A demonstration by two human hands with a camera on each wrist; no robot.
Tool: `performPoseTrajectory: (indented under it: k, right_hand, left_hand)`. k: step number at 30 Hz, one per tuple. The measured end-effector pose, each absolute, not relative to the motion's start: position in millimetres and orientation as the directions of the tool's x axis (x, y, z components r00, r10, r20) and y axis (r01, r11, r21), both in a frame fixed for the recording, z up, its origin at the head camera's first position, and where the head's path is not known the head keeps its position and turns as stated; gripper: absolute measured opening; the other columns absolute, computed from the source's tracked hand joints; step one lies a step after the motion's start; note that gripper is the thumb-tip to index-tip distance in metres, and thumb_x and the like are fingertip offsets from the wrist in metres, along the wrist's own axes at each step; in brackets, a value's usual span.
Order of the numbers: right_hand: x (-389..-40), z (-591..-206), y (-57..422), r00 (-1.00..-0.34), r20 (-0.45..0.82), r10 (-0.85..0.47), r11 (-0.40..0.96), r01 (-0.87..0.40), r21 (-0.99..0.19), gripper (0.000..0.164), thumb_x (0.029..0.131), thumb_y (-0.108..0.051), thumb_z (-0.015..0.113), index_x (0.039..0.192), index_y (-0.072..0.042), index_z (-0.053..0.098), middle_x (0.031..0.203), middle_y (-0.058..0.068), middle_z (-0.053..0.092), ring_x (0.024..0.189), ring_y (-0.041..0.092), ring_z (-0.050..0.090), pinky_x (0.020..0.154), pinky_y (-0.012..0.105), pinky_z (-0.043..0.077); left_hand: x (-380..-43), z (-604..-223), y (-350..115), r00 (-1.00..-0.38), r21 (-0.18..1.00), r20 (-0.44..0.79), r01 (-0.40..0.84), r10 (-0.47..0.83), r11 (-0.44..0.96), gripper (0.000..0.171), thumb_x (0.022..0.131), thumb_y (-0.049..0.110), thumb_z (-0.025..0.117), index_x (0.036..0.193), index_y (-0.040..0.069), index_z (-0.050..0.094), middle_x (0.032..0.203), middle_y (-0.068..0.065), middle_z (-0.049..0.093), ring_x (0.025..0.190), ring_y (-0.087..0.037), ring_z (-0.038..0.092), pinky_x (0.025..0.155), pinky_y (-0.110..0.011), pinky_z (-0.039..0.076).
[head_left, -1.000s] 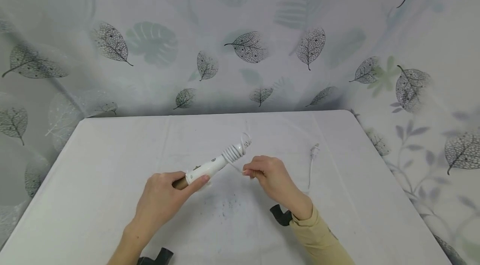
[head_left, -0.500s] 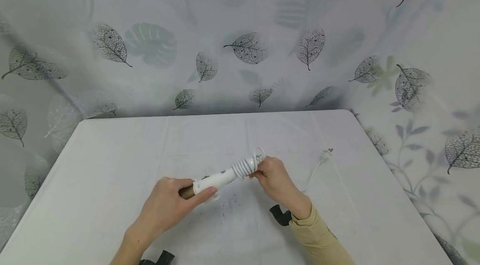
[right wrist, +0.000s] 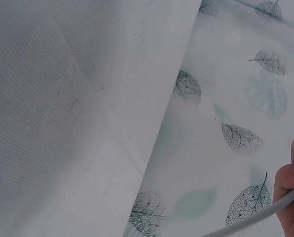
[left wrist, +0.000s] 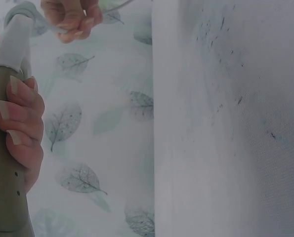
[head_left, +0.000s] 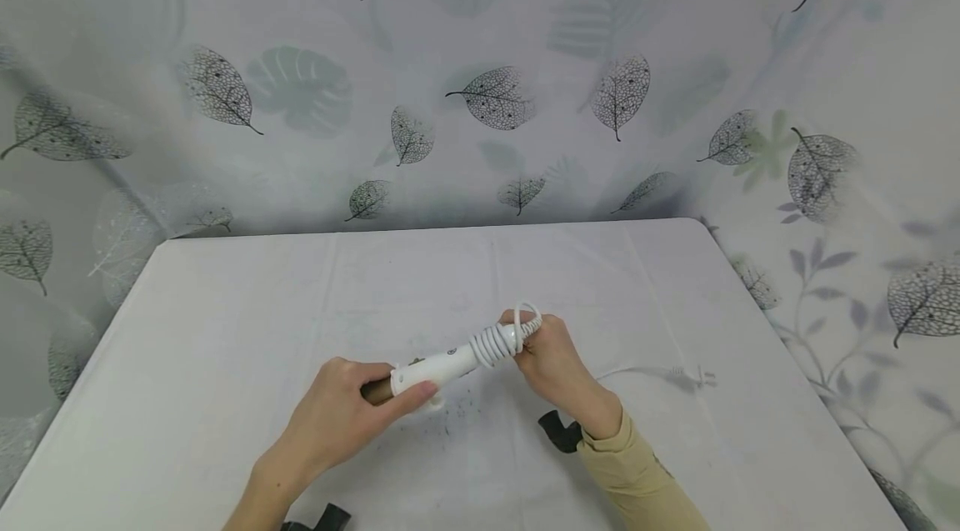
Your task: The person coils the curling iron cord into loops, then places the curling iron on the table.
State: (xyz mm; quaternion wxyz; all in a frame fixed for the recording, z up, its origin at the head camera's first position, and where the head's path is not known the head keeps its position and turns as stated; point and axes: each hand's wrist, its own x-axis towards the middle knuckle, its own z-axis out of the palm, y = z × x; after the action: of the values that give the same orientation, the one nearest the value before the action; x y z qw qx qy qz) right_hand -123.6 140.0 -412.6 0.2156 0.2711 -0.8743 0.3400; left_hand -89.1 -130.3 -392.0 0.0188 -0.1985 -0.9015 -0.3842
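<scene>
A curling iron (head_left: 435, 369) with a white handle and a brownish barrel is held at a slant above the table. My left hand (head_left: 330, 408) grips it round the barrel, thumb along the lower end of the handle; in the left wrist view the fingers curl over the barrel (left wrist: 2, 148). Several turns of white cord (head_left: 491, 345) are wound round the handle's far end. There my right hand (head_left: 557, 373) pinches the cord, partly behind the coils. In the right wrist view the cord (right wrist: 255, 216) runs into its fingers (right wrist: 288, 183).
The cord's loose end trails right of my right hand to a plug (head_left: 693, 377). Dark specks mark the white table cover (head_left: 225, 331) under the hands. A leaf-patterned curtain (head_left: 300, 156) stands behind the table. Black mounts (head_left: 558, 431) sit at the wrists.
My right hand has carried the cord around the handle's far end, from below it to behind it. The plug has swung outward to the right. The curling iron has shifted slightly right and down.
</scene>
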Motion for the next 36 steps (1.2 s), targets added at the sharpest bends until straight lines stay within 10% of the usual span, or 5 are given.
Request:
performPoseTrajectory:
  k: [7, 18, 23, 30, 36]
  right_hand:
    - [-123.4, -410.8, 137.0, -0.773, 0.549, -0.316, 0.617, -0.608, -0.500, 0.021, 0.076, 0.012, 0.076, 0.083, -0.008, 0.072, 0.079, 0.002, 0.074, 0.070, 0.013, 0.067, 0.061, 0.024, 0.050]
    - [-122.3, -414.2, 132.8, -0.767, 0.580, -0.274, 0.649, -0.592, -0.477, 0.027, 0.076, 0.019, 0.069, 0.077, -0.008, 0.065, 0.072, 0.002, 0.069, 0.061, 0.004, 0.046, 0.055, 0.020, 0.040]
    - [-121.9, -412.2, 129.7, -0.817, 0.501, -0.284, 0.565, -0.565, -0.601, 0.020, 0.081, 0.006, 0.075, 0.079, -0.013, 0.071, 0.075, -0.004, 0.069, 0.067, 0.005, 0.056, 0.061, 0.021, 0.048]
    - [-127.8, -416.2, 137.6, -0.674, 0.656, -0.341, 0.631, -0.681, -0.372, 0.022, 0.080, 0.005, 0.077, 0.082, -0.015, 0.071, 0.077, -0.003, 0.067, 0.066, 0.009, 0.063, 0.060, 0.022, 0.051]
    - [-127.3, -414.2, 142.2, -0.702, 0.593, -0.394, 0.597, -0.686, -0.415, 0.016, 0.083, 0.002, 0.076, 0.085, -0.013, 0.071, 0.079, -0.004, 0.061, 0.068, 0.006, 0.059, 0.061, 0.020, 0.049]
  left_hand:
    - [-88.8, -393.4, -128.6, -0.915, 0.681, 0.197, 0.386, 0.352, 0.623, 0.032, 0.084, 0.052, 0.076, 0.066, 0.028, 0.066, 0.050, 0.026, 0.039, 0.045, 0.006, 0.033, 0.041, -0.020, 0.028]
    - [-89.1, -396.5, -126.0, -0.918, 0.688, 0.212, 0.383, 0.335, 0.616, 0.035, 0.084, 0.050, 0.077, 0.063, 0.027, 0.061, 0.051, 0.025, 0.032, 0.045, 0.006, 0.029, 0.041, -0.020, 0.026]
    - [-89.5, -397.2, -123.8, -0.909, 0.706, 0.180, 0.385, 0.375, 0.594, 0.032, 0.086, 0.051, 0.075, 0.069, 0.025, 0.068, 0.051, 0.026, 0.044, 0.045, 0.005, 0.036, 0.042, -0.020, 0.031]
    - [-88.8, -391.0, -128.9, -0.917, 0.690, 0.137, 0.360, 0.375, 0.628, 0.037, 0.084, 0.057, 0.074, 0.067, 0.025, 0.067, 0.052, 0.023, 0.046, 0.046, 0.003, 0.038, 0.043, -0.020, 0.034]
    - [-88.4, -385.8, -136.2, -0.914, 0.673, 0.097, 0.351, 0.393, 0.651, 0.043, 0.084, 0.062, 0.071, 0.061, 0.028, 0.059, 0.052, 0.023, 0.040, 0.048, 0.003, 0.034, 0.044, -0.019, 0.029]
